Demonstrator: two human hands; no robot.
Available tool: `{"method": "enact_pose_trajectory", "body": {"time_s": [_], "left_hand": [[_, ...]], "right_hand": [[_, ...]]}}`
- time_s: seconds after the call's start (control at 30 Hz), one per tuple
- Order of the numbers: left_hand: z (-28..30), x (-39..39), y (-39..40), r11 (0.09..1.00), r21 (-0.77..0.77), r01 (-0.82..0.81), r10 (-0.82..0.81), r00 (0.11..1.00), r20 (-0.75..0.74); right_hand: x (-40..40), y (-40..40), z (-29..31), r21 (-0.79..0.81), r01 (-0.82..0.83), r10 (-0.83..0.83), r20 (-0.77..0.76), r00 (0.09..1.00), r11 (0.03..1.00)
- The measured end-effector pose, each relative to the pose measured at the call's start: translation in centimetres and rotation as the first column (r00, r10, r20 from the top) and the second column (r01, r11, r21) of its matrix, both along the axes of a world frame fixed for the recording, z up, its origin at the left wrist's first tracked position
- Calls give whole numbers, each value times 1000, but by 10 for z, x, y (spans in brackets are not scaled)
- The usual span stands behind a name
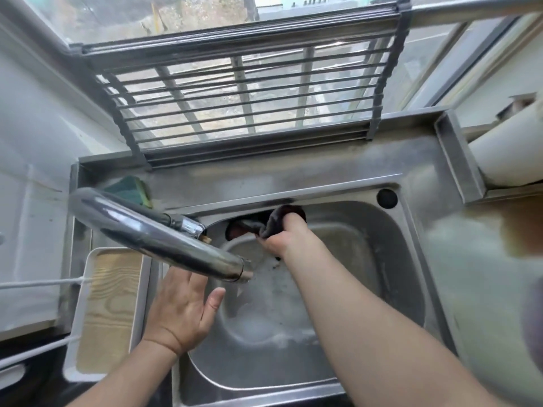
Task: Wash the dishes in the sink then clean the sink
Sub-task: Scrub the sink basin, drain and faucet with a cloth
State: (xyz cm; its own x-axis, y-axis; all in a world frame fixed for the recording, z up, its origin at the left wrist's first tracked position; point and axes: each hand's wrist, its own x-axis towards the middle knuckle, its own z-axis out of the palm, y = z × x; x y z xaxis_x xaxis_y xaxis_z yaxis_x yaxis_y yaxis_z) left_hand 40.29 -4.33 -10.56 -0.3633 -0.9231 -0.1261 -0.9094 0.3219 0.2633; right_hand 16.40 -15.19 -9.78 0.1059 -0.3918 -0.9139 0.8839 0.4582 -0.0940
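Note:
The steel sink (pixel 346 292) fills the middle of the view, its basin wet and soapy. My right hand (pixel 286 236) grips a dark cloth (pixel 280 218) and holds it against the far wall of the basin, just under the rim. My left hand (pixel 182 306) hovers open, fingers spread, below the spout of the chrome faucet (pixel 152 233), which swings across the left of the basin. No dishes show inside the basin.
A green and yellow sponge (pixel 132 190) lies on the back ledge at the left. A white tray with a wooden bottom (pixel 108 312) stands left of the sink. A metal roll-up rack (pixel 244 98) leans against the window behind.

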Motion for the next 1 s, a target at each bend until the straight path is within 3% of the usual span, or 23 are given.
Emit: {"method": "enact_pose_trajectory", "body": {"time_s": [0.07,0.17,0.2,0.23,0.3,0.37,0.4,0.47,0.5,0.53,0.57,0.6,0.63,0.7,0.8,0.87,0.93,0.97,1.0], "left_hand": [[0,0,-1,1000,4,-21,21,1000,-6],[3,-2,-2,1000,10,-15,15,999,-45],[4,-2,-1,1000,7,-6,6,999,-37],[4,-2,-1,1000,-1,-4,4,999,-38],[7,-3,-1,1000,9,1,-1,999,-40],[5,-3,0,1000,16,-9,9,999,-35],[4,-3,0,1000,8,-7,8,999,-39],[2,-3,0,1000,-1,-5,5,999,-40],[1,-2,1,1000,-8,-7,6,999,-32],[-1,-2,1,1000,-11,-3,2,1000,-27],[-1,-2,0,1000,-5,-5,4,1000,-18],[-5,-1,1,1000,-17,-1,0,1000,-14],[-5,0,-1,1000,-19,1,-1,1000,-6],[-5,-1,-1,999,-51,17,-17,1000,1],[-3,-6,1,992,-105,63,-60,998,28],[2,-9,1,994,-70,90,-85,994,68],[7,-11,-1,995,-24,100,-96,988,122],[8,-11,0,995,1,103,-102,983,151],[10,-13,-1,994,22,107,-109,979,173]], "right_hand": [[-40,0,6,69,-63,73,-148,986,996],[-106,21,6,-122,-35,26,-71,997,992],[-123,32,6,-184,-108,93,-90,992,977],[-134,43,11,-268,-280,245,-156,957,922],[-139,57,14,-424,-562,535,-194,822,710],[-129,57,29,-453,-752,686,-341,642,479],[-128,50,31,-387,-861,741,-459,490,329],[-122,23,43,19,-991,684,-722,-104,-131],[-121,9,48,236,-908,530,-749,-398,-347],[-120,-1,49,424,-715,327,-679,-657,-556],[-118,-7,48,520,-473,132,-562,-817,-712],[-117,-7,43,588,-221,-83,-445,-892,-778],[-117,-4,39,660,-30,-282,-361,-889,-751],[-136,9,19,743,290,-569,-145,-810,-603],[-165,48,0,693,486,-631,59,-774,-532],[-170,83,-2,546,596,-660,102,-744,-588],[-151,118,6,343,366,-378,34,-925,-865],[-145,137,-1,330,299,-334,-52,-941,-895],[-137,145,-8,409,350,-447,-168,-878,-842]]}}
